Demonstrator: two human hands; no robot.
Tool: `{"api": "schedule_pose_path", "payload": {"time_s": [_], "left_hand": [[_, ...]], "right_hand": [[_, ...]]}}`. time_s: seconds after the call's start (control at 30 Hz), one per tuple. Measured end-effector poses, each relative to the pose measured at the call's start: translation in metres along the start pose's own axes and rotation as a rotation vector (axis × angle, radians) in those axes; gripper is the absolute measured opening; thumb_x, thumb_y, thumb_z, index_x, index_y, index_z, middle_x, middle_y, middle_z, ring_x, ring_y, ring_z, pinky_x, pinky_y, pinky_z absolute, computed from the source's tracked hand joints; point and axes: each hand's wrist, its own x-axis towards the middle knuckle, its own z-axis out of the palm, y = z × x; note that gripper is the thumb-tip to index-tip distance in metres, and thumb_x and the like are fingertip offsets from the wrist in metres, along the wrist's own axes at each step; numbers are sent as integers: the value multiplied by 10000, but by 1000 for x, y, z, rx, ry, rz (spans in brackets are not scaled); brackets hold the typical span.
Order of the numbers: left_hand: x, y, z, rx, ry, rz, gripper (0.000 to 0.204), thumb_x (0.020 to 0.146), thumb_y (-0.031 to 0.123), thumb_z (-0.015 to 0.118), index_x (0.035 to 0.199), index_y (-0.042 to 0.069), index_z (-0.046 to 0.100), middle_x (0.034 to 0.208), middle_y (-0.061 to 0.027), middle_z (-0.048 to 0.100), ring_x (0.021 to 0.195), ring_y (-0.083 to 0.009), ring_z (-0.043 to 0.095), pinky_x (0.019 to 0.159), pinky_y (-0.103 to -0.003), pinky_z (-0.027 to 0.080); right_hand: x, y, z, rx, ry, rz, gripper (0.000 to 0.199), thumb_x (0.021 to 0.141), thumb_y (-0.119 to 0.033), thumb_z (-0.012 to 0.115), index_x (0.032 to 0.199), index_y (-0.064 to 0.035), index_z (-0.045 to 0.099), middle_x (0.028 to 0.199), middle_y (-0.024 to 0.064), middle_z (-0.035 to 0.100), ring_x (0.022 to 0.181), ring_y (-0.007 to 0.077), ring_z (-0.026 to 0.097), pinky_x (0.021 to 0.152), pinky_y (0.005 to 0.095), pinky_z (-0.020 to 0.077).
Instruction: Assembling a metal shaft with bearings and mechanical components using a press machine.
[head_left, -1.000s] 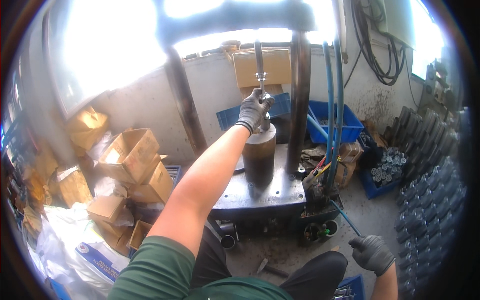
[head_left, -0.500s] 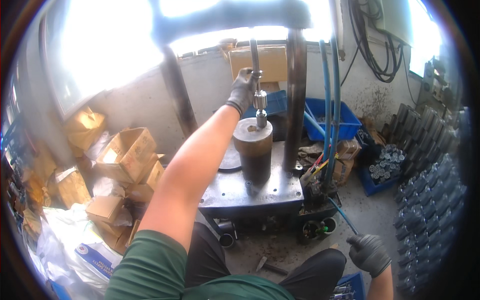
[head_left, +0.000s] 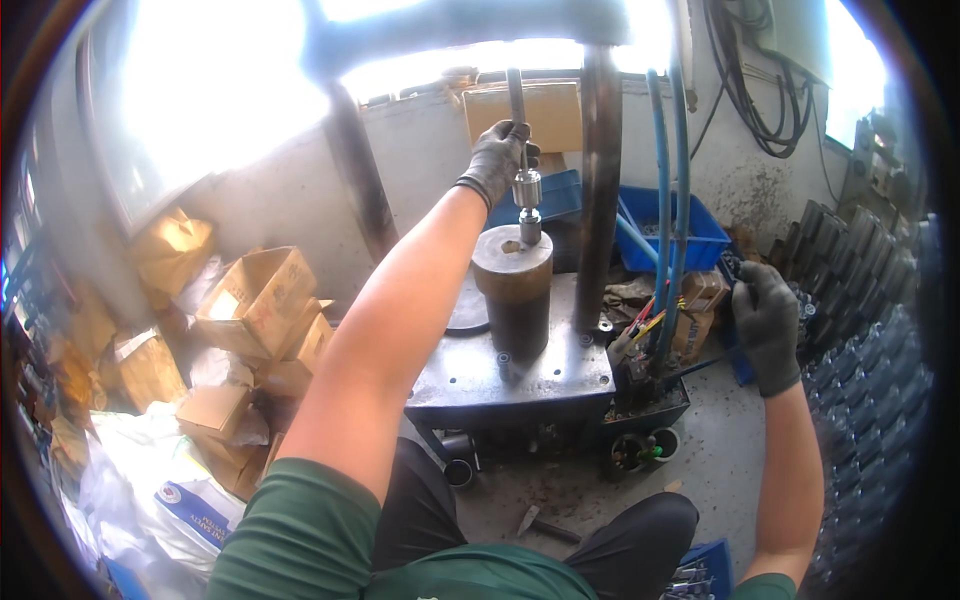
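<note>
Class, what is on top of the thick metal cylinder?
The cylinder has an opening on top; a metal fitting stands beside it. The surface directly under the fitting is covered.

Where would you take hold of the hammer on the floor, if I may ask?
Probably best by its slim dark handle, from above and the right: it lies slanting on the floor, its paler head at the left end.

The metal table (head_left: 560, 368) carries an upright cylinder (head_left: 515, 285).

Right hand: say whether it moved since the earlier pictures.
Yes: the right hand rose in the picture, from below the steel press table to level with it.
</note>
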Motion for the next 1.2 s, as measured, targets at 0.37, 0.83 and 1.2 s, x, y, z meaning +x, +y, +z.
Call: {"api": "schedule_pose_path", "payload": {"time_s": [0.37,0.83,1.2], "left_hand": [[4,-6,-5,-11,6,26,384,1067,334,565,1327,51,579,972,-116,713,807,-199,705,704,-367,608],[0,-6,-4,-23,0,-4,419,1059,355,577,1370,74,570,1022,-107,713,873,-205,705,743,-384,610],[4,-9,-4,-6,-6,-7,411,1058,371,579,1350,82,588,1003,-102,721,866,-201,712,734,-379,612]], "right_hand": [[-107,-30,-74,-297,-764,-58,189,833,-100,610,1006,-69,681,971,170,691,872,408,671,790,496,555],[-142,-31,-91,-144,-1079,163,318,830,-238,616,1067,-93,770,883,189,734,847,373,718,809,457,575],[-147,-28,-96,-147,-1203,146,302,841,-224,624,1065,-83,768,879,185,739,834,366,724,810,456,579]]}}
